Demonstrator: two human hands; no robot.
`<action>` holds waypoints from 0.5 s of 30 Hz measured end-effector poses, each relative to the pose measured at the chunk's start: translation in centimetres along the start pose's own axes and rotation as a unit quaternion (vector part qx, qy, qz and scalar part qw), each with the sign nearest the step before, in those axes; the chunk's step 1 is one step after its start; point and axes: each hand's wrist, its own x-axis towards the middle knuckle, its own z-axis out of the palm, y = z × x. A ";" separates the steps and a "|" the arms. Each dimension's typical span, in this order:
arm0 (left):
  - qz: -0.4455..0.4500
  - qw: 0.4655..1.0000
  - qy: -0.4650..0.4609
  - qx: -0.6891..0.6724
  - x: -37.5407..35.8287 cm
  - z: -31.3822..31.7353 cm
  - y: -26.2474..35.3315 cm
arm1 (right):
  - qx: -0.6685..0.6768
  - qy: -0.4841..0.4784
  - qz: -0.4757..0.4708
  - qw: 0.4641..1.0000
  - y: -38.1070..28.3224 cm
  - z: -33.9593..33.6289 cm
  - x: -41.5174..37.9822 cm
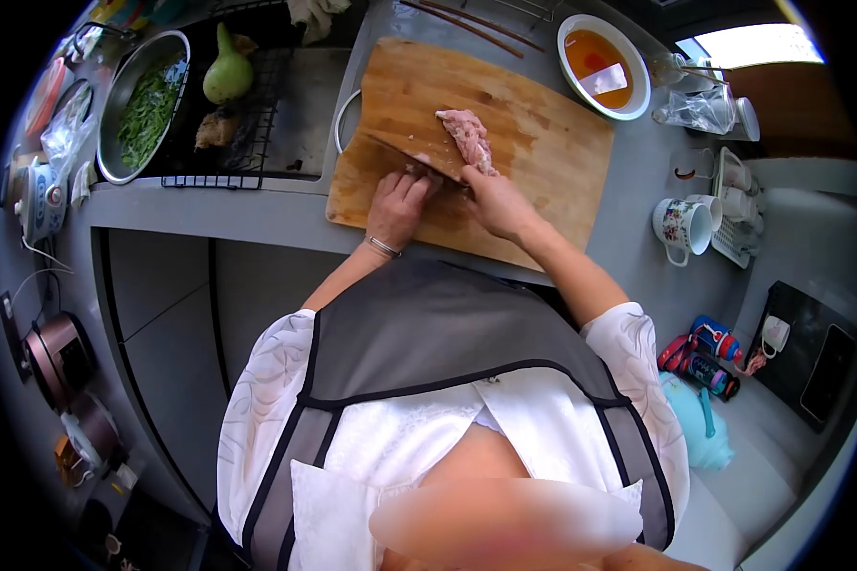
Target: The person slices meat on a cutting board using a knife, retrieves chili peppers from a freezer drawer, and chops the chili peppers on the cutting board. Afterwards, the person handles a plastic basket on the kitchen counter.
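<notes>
My right hand (495, 203) is closed around the handle of a knife (405, 152), whose dark blade points up and to the left across the wooden cutting board (552, 162). Beside the blade, my left hand (397, 205) has its fingers curled down on a small piece of raw meat, partly hidden by the fingers and the knife. A longer strip of pink raw meat (467, 138) lies just beyond the knife, close to my right hand. Small meat bits are on the board near the blade.
A white bowl (567, 52) of orange-brown liquid stands at the board's far right, with chopsticks (476, 24) left of it. Leftward, a metal bowl (109, 157) holds chopped greens, near a green gourd (227, 71) on a black rack. A floral mug (674, 224) stands on the right.
</notes>
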 end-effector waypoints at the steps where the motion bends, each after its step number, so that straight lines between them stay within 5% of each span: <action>1: -0.023 1.000 0.012 -0.016 -0.1 0.2 0.0 | 0.017 0.004 0.000 1.000 0.6 -0.7 -0.4; 7: 0.017 0.999 0.027 -0.006 0.4 -0.3 0.0 | -0.003 -0.100 0.094 0.991 0.0 -3.9 -6.2; 15: -0.020 1.000 -0.004 -0.009 -0.3 -0.2 -0.4 | 0.006 -0.024 0.004 1.000 -1.2 0.1 1.8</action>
